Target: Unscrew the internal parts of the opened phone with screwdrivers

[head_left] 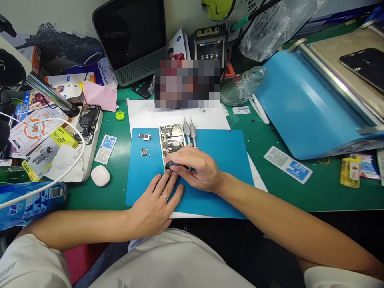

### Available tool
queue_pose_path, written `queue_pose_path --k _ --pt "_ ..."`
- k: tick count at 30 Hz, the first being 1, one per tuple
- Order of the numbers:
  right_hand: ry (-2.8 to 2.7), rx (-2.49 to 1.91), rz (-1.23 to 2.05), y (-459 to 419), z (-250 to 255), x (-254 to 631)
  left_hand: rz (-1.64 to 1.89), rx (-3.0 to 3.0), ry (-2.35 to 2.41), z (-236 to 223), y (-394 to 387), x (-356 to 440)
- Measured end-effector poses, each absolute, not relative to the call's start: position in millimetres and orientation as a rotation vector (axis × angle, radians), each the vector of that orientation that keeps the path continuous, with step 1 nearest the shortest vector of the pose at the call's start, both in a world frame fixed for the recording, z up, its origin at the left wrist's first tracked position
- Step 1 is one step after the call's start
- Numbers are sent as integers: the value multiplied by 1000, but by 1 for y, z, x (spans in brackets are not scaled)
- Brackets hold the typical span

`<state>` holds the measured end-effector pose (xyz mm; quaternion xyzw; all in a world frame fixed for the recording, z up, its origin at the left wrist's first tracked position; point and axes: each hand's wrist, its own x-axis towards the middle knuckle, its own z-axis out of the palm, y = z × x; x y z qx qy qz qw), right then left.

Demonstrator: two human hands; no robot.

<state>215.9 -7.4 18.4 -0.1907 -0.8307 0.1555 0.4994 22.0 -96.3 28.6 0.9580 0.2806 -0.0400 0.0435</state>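
An opened phone [173, 138] lies on the blue mat, its inner parts showing. My right hand [199, 168] reaches over its lower end, thumb and fingers closed around a small dark thing [171, 163] whose kind I cannot make out. With fingers stretched out, my left hand [160, 202] rests on the mat, fingertips at the phone's bottom edge. Two grey screwdrivers [189, 130] lie just right of the phone, partly hidden by my right hand. Left of the phone are a small metal phone part [145, 137] and another small part [144, 152].
The blue mat [228, 168] lies on white paper. At left are a white earbud case [100, 176], another opened phone [88, 120], battery boxes and a white cable. A glass jar [244, 84] and dark monitor [130, 36] stand behind. A blue sheet [285, 108] covers the right side.
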Motion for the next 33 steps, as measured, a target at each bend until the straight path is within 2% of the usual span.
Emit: queue_pose_path --k 4,7,11,13,25,33 --pt "-1814 -535 410 -4 19 227 -136 2927 847 30 -96 22" --pt "-1695 -681 256 2 23 248 -142 2925 843 32 -96 22" --pt "-1696 -1121 189 14 32 280 -175 2910 833 34 -94 22" --pt "-1794 -1253 47 20 36 291 -188 2904 825 35 -93 22" --pt "-2376 -1309 147 27 33 291 -188 2883 830 33 -93 22" --pt "-2454 -1221 206 35 26 294 -204 2882 822 35 -91 22"
